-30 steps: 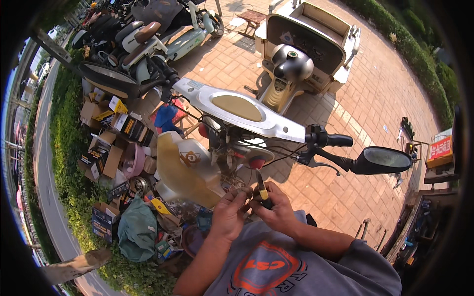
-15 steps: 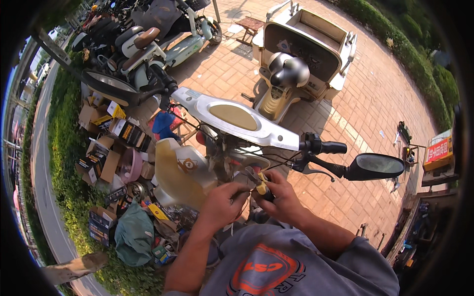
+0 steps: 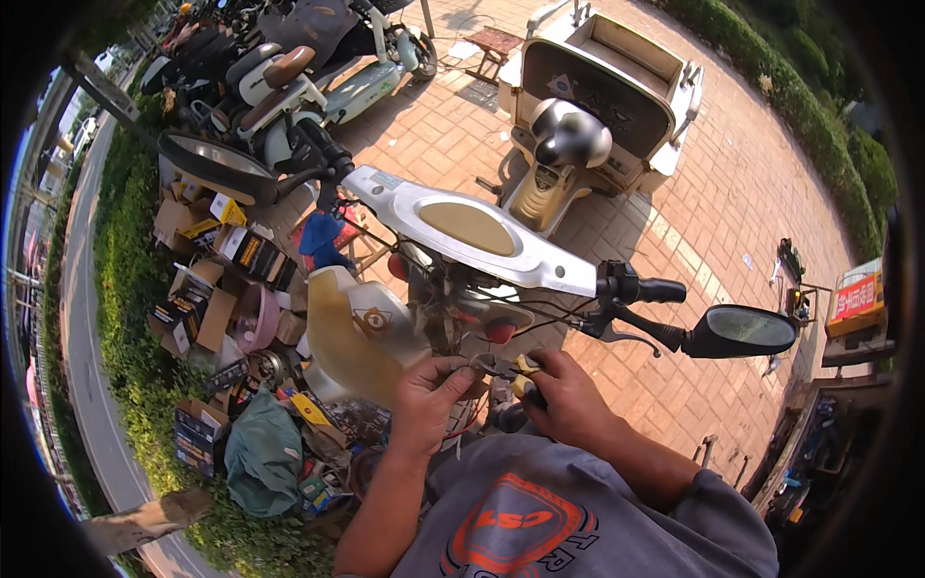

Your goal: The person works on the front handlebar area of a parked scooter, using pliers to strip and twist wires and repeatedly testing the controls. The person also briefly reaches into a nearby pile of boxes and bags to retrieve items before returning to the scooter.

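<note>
My right hand [image 3: 570, 397] is closed round a pair of pliers [image 3: 525, 378] with yellow-and-black handles. The dark jaws point left and meet the fingertips of my left hand [image 3: 432, 393]. That left hand is pinched on what looks like a thin wire, its end mostly hidden by the fingers. Both hands work just below the grey-and-gold handlebar cover [image 3: 462, 229] of a scooter. Cables hang under this cover. Left of my hands is the loosened gold front panel [image 3: 352, 332], tilted aside. A red light [image 3: 500, 331] shows just above the pliers.
Cartons [image 3: 198, 318], a pink basin [image 3: 256, 318] and a green bag [image 3: 262, 458] are heaped at left beside a hedge. A brake lever [image 3: 631, 339] and mirror [image 3: 742, 330] stick out at right. Ahead stands a cargo tricycle [image 3: 597, 106]; parked scooters [image 3: 289, 77] fill the far left.
The pliers have swung from upright to pointing left, toward my left fingertips. My hands have drawn slightly apart. The handlebar and panel appear shifted slightly to the right.
</note>
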### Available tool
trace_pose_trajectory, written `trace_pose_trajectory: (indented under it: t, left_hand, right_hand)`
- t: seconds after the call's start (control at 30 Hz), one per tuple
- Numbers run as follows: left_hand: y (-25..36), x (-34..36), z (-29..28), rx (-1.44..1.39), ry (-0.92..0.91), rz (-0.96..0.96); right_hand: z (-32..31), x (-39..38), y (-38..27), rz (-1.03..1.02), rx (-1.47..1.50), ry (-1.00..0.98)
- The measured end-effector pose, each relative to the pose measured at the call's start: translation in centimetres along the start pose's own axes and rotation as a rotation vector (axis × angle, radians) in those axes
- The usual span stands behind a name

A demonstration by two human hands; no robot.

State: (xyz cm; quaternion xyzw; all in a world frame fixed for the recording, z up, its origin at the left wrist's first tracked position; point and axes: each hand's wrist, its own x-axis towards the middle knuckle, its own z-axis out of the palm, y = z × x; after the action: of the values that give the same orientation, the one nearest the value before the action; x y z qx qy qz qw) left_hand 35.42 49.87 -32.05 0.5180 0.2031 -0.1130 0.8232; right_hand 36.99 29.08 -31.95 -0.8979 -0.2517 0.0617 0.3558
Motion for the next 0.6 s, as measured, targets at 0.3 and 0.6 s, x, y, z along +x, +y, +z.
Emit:
trace_pose_trajectory:
  t: [0.3, 0.6]
  left_hand:
    - [0.14, -0.05, 0.07, 0.005, -0.005, 0.003]
    - [-0.09, 0.02, 0.15, -0.063, -0.010, 0.031]
  right_hand:
    - [0.21, 0.08, -0.02, 0.029, 0.039, -0.049]
    - [0.20, -0.23, -0.39, 0.114, 0.179, -0.083]
